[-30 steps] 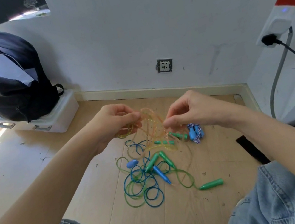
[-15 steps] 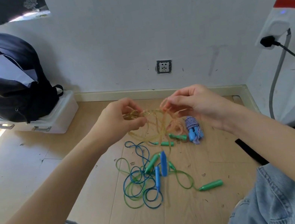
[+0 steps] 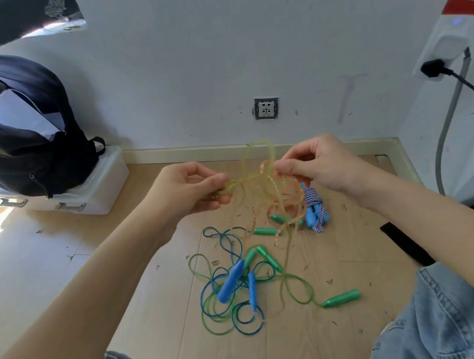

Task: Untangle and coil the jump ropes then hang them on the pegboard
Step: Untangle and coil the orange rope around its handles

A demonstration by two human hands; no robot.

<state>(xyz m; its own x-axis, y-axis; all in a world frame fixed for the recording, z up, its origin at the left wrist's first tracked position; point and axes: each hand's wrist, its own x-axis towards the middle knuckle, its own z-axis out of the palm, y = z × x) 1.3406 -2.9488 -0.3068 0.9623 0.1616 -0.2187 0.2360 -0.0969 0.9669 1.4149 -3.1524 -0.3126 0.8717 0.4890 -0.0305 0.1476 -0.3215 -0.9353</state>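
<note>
We are looking down at a pale wooden plank floor (image 3: 56, 274) running up to a white painted wall (image 3: 236, 37) with a square grey wall socket (image 3: 266, 108) set low in it. At the left a black fabric backpack (image 3: 22, 135), unzipped with white paper showing, is sitting on a flat white plastic storage box (image 3: 98, 191). At the right a black plug with a cable (image 3: 435, 70) is sitting in a white wall-mounted power unit (image 3: 454, 36).

Our knees in light blue denim jeans (image 3: 444, 320) are framing the bottom edge. Between them, on the floor, a tangled heap of thin blue and green plastic jump ropes (image 3: 229, 304) is lying with blue and green tapered handles mixed in; one green handle (image 3: 341, 298) is lying apart to the right. Farther back, a bundled blue-and-white braided rope with blue handles (image 3: 315, 213) is resting just beside two more green handles (image 3: 265, 231).

We are holding a translucent yellow-orange plastic jump rope (image 3: 264, 180) above the floor. Our left hand (image 3: 190, 192) is keeping its grip pinched on one strand, thumb against fingertips. Our right hand (image 3: 318, 165) is pinching another strand, fingers curled. Loops are rising between the hands and hanging down toward the floor.
</note>
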